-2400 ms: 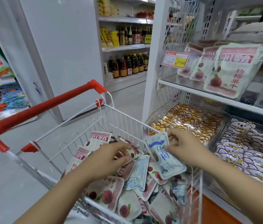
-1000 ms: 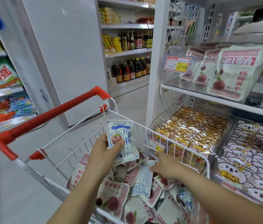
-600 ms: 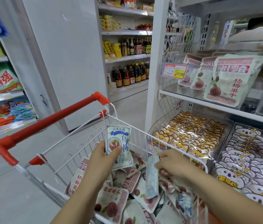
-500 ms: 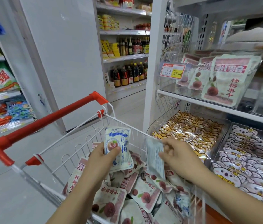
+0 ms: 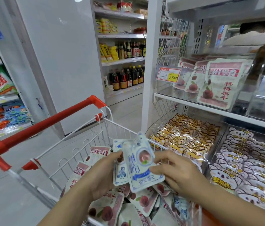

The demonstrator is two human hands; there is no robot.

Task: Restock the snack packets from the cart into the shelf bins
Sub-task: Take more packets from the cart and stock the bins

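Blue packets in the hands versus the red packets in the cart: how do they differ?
The blue packets carry blue print and a round fruit picture; the red packets carry a red band and dark red berries. The blue packets, two of them, are held up by the left hand and right hand; the red packets lie heaped in the cart. Both are flat white pouches.
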